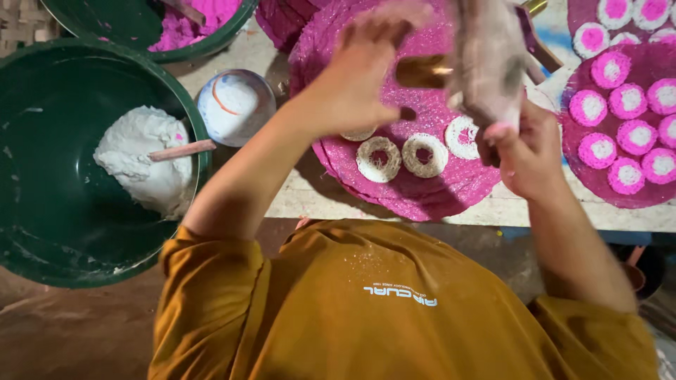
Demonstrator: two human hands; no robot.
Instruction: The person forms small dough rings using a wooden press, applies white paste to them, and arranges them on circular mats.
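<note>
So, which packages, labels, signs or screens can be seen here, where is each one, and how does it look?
Printed mark on the shirt: on the chest of the orange shirt, low in the view; a short white line of lettering, seen upside down.
No packages, signs or screens are visible.

This looks like a small handcraft food workshop. Big green basins (42, 232) hold white dough (141, 158) and pink powder (190, 24), and round pink mats (422, 190) carry rows of ring-shaped cakes (379, 159), probably sweets.

A blurred grey cloth-like thing (486, 60) runs off the top edge, hiding the right hand's fingers (501, 134).
</note>
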